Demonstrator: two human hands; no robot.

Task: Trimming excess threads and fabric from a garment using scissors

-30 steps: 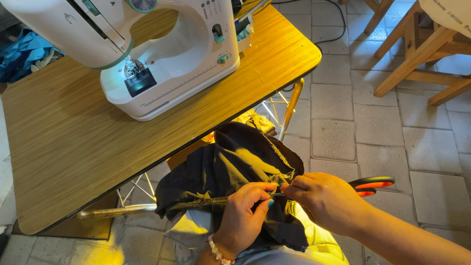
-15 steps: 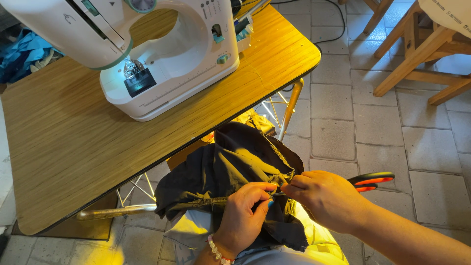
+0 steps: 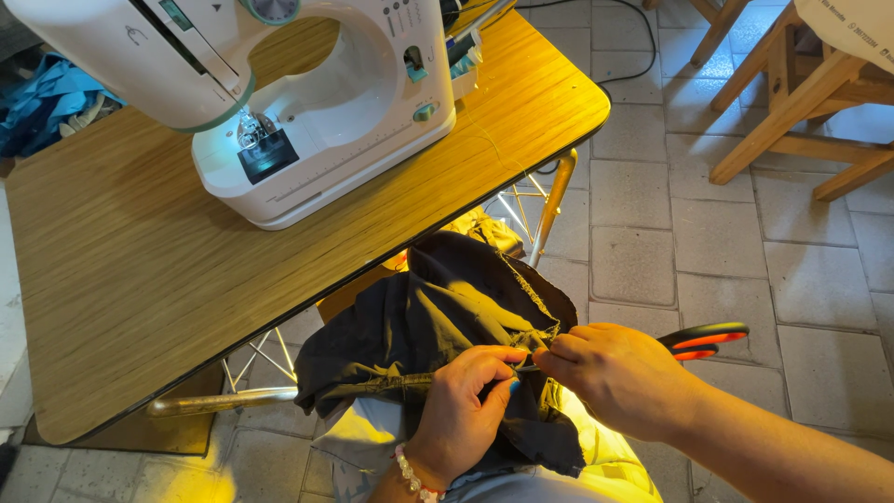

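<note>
Left hand [image 3: 461, 410] pinches dark fabric [image 3: 438, 326] on the lap — right hand [image 3: 619, 377] grips scissors [image 3: 703, 340] at the seam.

Lighting: bright daylight; warm glare on bench [image 3: 521, 102]; sewing machine [image 3: 307, 112] lamp lit; dark cloth [image 3: 438, 326] underexposed. Focus sharp.

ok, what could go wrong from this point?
The right hand holds scissors while pinching the dark fabric seam right beside the left hand's fingertips; a snip could nick them or cut the cloth. The fabric hangs off the lap, so it may slip to the tiled floor.
</note>
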